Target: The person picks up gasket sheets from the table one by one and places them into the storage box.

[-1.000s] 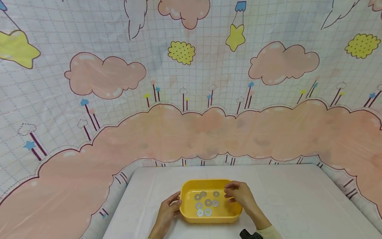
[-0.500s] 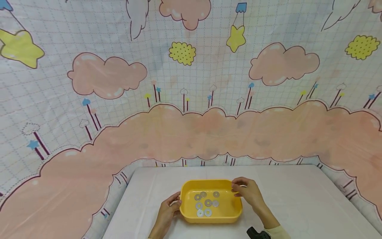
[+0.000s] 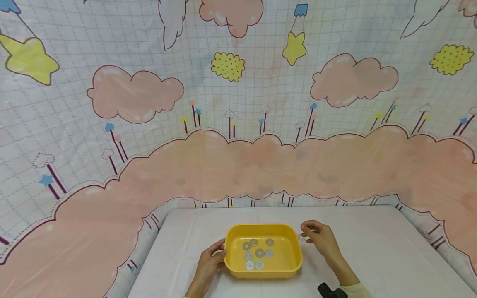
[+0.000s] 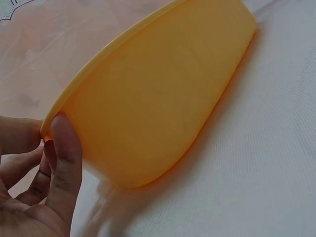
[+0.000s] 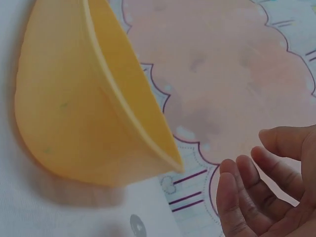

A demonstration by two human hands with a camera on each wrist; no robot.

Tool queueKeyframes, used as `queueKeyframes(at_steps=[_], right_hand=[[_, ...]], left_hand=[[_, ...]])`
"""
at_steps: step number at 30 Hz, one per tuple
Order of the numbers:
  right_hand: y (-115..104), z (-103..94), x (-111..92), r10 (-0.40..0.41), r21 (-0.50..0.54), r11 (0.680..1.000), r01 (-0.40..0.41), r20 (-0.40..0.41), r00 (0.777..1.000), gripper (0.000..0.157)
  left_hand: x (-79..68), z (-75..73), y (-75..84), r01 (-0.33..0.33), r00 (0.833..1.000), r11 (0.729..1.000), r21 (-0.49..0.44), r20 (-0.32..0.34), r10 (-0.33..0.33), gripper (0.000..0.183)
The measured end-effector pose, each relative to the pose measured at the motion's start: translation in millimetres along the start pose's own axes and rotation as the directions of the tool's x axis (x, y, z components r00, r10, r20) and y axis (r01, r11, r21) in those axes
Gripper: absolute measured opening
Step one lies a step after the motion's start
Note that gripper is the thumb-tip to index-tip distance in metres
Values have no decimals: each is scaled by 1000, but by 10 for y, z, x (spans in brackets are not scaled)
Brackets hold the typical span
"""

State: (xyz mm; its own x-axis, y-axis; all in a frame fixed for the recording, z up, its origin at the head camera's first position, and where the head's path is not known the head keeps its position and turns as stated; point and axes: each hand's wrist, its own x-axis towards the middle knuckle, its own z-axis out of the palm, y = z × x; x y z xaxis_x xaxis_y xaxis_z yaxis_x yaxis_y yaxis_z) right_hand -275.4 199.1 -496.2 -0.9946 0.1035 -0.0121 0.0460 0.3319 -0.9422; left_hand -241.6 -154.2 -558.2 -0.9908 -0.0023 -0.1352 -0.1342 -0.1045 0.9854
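A yellow tray (image 3: 283, 273) sits on the white table, with several flat metal washers (image 3: 259, 253) lying loose on its floor. My left hand (image 3: 209, 261) holds the tray's left end; in the left wrist view its thumb and fingers pinch the rim (image 4: 106, 52). To the right of the tray is my right hand (image 3: 323, 241), fingers loosely bent and apart, holding nothing in the right wrist view. A single washer (image 5: 138, 225) shows outside the tray, below those fingers. In the head view it is a pale blur; whether it touches the table I cannot tell.
White cloth covers the table (image 3: 372, 240), whose far edge meets a patterned curtain (image 3: 238, 169) of clouds and stars. A black device (image 3: 331, 291) is strapped at my right wrist.
My right hand has moved rightward from over the tray to outside its right end. One washer now shows between tray and hand. The left hand and tray have stayed in place.
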Motion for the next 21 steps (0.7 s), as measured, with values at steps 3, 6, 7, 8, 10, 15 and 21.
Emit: queueKeyframes(at_steps=[3,6,7,8,10,15,21], right_hand=[[60,-23,33,10,-20,1000,-10,-13,1000,30],[119,-38,54,21,-36,999,-22,-15,1000,33],[137,-40,60,26,-34,999,-26,-14,1000,34],[157,-42,67,29,-34,999,-29,-13,1000,34],[194,-44,78,37,-33,999,-37,-12,999,36],[282,-45,106,53,-61,997,-54,-27,998,35],[377,-33,169,44,-105,993,-48,-39,998,34]], left_hand=[[6,-5,-5,-2,1000,1000,3,-2,2,56],[7,-9,-13,-7,1000,1000,10,0,7,56],[5,-9,-12,-2,1000,1000,11,-2,2,56],[1,-10,-11,-3,1000,1000,14,-2,3,56],[-4,-11,-10,-1,1000,1000,21,-1,1,55],[-14,-12,0,0,1000,1000,24,2,0,55],[-10,-12,12,7,1000,1000,24,10,-7,56]])
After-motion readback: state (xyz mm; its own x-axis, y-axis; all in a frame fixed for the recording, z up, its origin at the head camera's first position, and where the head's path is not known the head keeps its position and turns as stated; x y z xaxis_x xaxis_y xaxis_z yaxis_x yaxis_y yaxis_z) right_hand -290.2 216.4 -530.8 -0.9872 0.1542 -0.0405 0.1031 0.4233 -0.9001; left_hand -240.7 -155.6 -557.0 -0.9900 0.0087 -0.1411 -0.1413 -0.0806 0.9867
